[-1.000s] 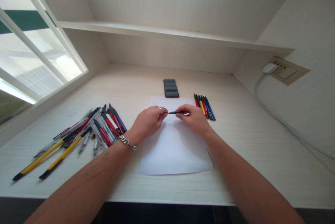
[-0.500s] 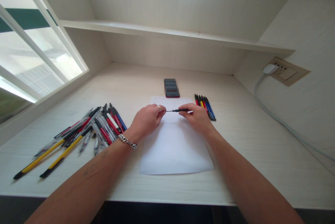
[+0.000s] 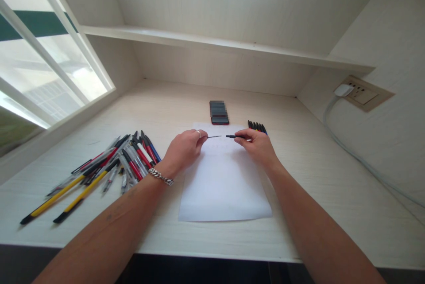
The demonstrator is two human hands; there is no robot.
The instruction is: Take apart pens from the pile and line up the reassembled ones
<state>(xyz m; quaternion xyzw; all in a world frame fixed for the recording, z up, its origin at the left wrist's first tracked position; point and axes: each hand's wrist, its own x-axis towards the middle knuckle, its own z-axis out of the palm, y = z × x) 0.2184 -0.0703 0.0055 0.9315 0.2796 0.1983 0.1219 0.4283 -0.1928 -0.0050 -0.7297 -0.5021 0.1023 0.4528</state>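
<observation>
Pinching thin refill [image 3: 214, 137] in left hand [image 3: 184, 149], black barrel [image 3: 232, 136] in right hand [image 3: 257, 146]. Both above paper's [image 3: 222, 186] far edge, at desk [image 3: 315, 177] middle. Long axes on one left-right line, facing ends just apart, refill to left of barrel. Loose pens [image 3: 126, 164] near desk's left edge; sorted row [image 3: 257, 126] behind right hand.

The pen barrel [image 3: 234, 136] is black, the thin refill [image 3: 215, 136] dark. The paper [image 3: 222, 186] is plain white on a pale, wood-grained worktop [image 3: 315, 177]. The heap of pens [image 3: 129, 162] mixes red, yellow, black, blue and clear. The bracelet [image 3: 161, 177] is silver chain.
</observation>
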